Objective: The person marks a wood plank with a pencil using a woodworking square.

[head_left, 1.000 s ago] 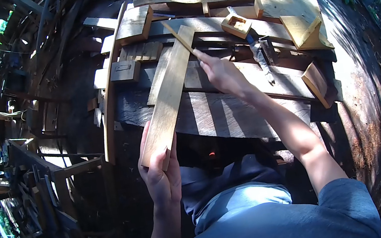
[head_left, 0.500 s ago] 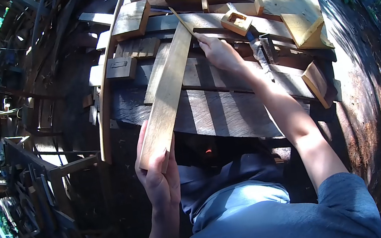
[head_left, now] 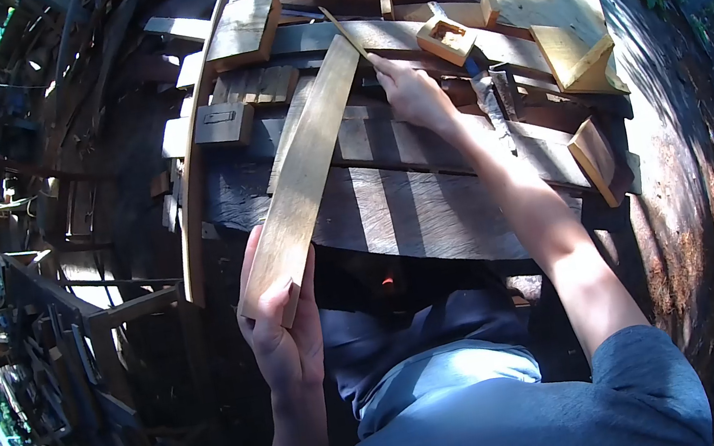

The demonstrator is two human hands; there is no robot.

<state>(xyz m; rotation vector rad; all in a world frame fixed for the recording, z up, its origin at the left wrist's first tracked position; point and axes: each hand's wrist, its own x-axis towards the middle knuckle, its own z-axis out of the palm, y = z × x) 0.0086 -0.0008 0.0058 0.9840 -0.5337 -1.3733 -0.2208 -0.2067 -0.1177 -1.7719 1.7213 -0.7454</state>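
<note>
A long pale wooden board point(head_left: 301, 171) slants from my lap side up over the work table. My left hand point(head_left: 287, 339) is closed around its near end, thumb on top and fingers beneath. My right hand point(head_left: 414, 98) is closed on a thin, light wooden strip point(head_left: 344, 30), which points away to the upper left and crosses close by the board's far end. A second board point(head_left: 287, 145) shows partly from under the long one.
The plank table point(head_left: 431, 211) carries several wooden pieces: a hollowed block point(head_left: 445, 40), a block with a drawn rectangle point(head_left: 223, 124), a thick block point(head_left: 243, 32) and an angled piece point(head_left: 593, 160). A long upright plank point(head_left: 194, 198) runs along the left edge. Timber frames point(head_left: 126, 309) stand at left.
The board's near end, with my left hand, has shifted a little left. Its far end now sits slightly apart from the thin strip, and my right hand has moved slightly right.
</note>
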